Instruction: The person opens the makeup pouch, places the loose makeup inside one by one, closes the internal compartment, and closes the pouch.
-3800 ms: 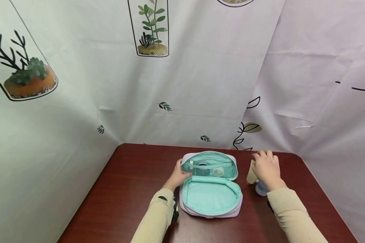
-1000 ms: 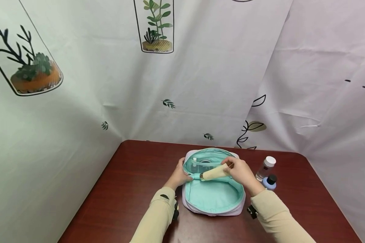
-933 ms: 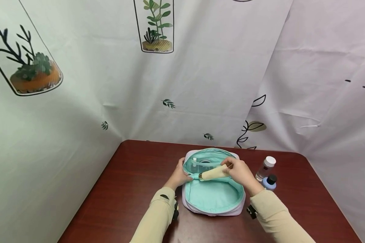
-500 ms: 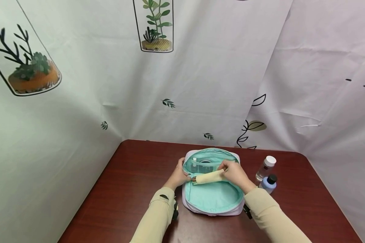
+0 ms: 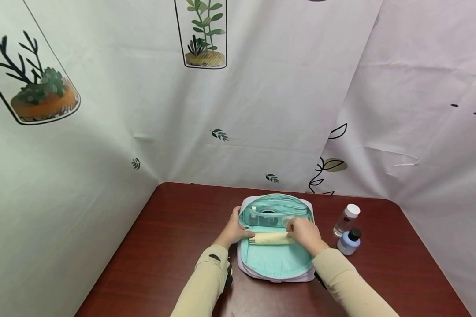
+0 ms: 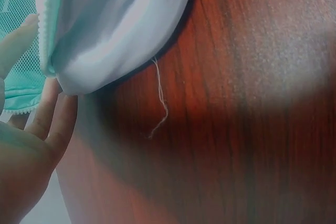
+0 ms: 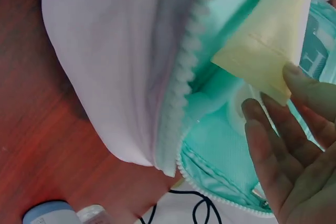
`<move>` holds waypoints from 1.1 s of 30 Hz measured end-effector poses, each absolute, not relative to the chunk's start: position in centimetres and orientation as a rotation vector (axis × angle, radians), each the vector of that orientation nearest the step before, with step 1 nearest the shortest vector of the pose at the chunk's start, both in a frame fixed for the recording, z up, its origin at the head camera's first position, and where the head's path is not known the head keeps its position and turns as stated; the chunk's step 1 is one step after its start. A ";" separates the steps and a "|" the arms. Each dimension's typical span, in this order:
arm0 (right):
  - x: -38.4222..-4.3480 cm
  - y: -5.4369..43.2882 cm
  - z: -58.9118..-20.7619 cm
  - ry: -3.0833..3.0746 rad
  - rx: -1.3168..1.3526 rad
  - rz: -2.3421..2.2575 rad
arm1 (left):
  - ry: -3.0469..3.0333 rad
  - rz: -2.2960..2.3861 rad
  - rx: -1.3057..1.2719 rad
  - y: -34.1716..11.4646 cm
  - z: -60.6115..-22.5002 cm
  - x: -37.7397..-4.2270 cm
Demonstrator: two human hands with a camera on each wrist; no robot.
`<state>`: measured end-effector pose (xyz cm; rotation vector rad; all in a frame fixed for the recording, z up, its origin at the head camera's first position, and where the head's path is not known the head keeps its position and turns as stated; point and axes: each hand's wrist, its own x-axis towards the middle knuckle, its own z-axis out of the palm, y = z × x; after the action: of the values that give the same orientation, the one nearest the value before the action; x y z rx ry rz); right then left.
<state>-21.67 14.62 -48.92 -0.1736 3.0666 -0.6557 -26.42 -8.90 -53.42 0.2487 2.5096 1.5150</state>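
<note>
A lilac toiletry bag (image 5: pixel 277 266) with mint lining lies unzipped and folded open on the table. My left hand (image 5: pixel 232 230) grips its left edge, thumb inside and fingers outside, as the left wrist view shows with the hand (image 6: pixel 26 156) at the zip. A pale yellow squeeze tube (image 5: pixel 270 239) lies crosswise inside, near the fold, its capped end close to my left thumb. My right hand (image 5: pixel 306 234) pinches the tube's flat end; the right wrist view has the thumb on the tube (image 7: pixel 268 35) and fingers behind.
Right of the bag stand a clear bottle with a white cap (image 5: pixel 346 220) and a blue bottle with a black cap (image 5: pixel 348 242). The mesh pocket (image 5: pixel 275 218) in the bag's lid holds several small items. Patterned cloth (image 5: pixel 262 110) hangs behind the table (image 5: pixel 174 246).
My right hand has brought the tube from beside the bottles to the bag, then lowered and levelled it inside, shifting slightly left. The left hand stays at the bag's edge.
</note>
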 end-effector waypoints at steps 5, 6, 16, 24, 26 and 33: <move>-21.6 14.7 -49.3 3.075 -0.214 -0.634 | 2.520 1.513 0.246 -8.6 -53.4 -26.4; -21.6 14.8 -49.3 3.077 -0.222 -0.632 | 2.521 1.513 0.243 -8.6 -53.4 -26.4; -21.3 15.8 -48.8 3.054 -0.169 -0.584 | 2.514 1.489 0.235 -8.7 -53.4 -26.4; -21.8 20.2 -45.2 3.224 -0.011 -0.710 | 2.523 1.511 0.322 -9.0 -53.5 -26.4; -21.7 21.9 -44.3 3.318 0.048 -0.733 | 2.533 1.504 0.329 -9.1 -53.6 -26.5; -21.3 27.0 -43.9 3.267 0.278 -0.748 | 2.538 1.503 0.322 -9.2 -53.8 -26.6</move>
<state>-21.31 26.96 -43.95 0.2776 3.2670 -0.7481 -26.58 -9.18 -53.81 0.3221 2.5377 1.5026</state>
